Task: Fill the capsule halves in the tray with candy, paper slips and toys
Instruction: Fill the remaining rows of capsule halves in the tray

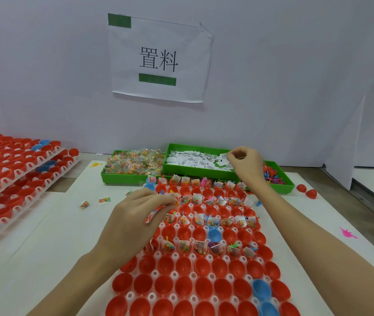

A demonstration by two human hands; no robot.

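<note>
1. Where the frame's left edge meets the white counter (pixel 44 236), two stacked white plastic trays of empty red capsule halves (pixel 10 169) lie tilted, with a few blue halves among them.
2. Just right of them, lower centre-left, the left hand (pixel 135 215) hovers over the left edge of the main tray, its fingers curled and pinching small coloured plastic toys (pixel 153 215).
3. Filling the lower centre, the white plastic tray of red and blue capsule halves (pixel 200 254) runs from the bottom edge up to the bins; several upper rows hold candy packets, paper slips and toys, while the nearest rows hold nothing.
4. Above the tray, at mid-frame, a green plastic bin of clear-wrapped multicoloured candy packets (pixel 133 163) stands beside a green plastic bin of white printed paper slips (pixel 195 159).
5. At centre-right, the right hand (pixel 246 164) reaches over the slip bin, fingertips pinched together on what looks like a slip.
6. Right of it, a green plastic bin of small coloured toys (pixel 274 173) sits partly hidden behind the wrist.
</note>
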